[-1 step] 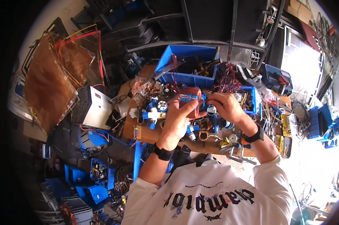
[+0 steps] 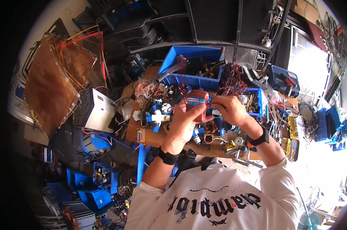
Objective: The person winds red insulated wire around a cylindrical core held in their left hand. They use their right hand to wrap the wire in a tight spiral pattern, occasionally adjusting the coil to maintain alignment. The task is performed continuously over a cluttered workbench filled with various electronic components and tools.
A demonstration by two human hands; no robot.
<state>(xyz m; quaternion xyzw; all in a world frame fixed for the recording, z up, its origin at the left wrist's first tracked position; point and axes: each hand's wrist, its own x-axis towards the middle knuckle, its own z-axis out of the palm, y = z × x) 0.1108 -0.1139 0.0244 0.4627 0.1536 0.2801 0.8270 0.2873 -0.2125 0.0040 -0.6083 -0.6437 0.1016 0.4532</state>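
My left hand is wrapped round a copper-wound coil with a blue band across it, its thumb lying along the near side. Held above the bench, the coil has loose reddish wire strands at its far left. At the coil's right side, my right hand has its fingertips pinched together on thin copper wire; the fingers hide most of that wire. Blue-and-white motor parts lie on the bench just left of my left hand.
A large blue bin of parts stands behind the coil. A smaller blue tray and a dark wire bundle are at the right. Small copper-wound parts lie by the bench's front edge. A white-fronted box stands left.
The coil has turned slightly in my left hand, showing more of its near side. The loose strands at its left have dropped lower. My right fingertips have shifted slightly.
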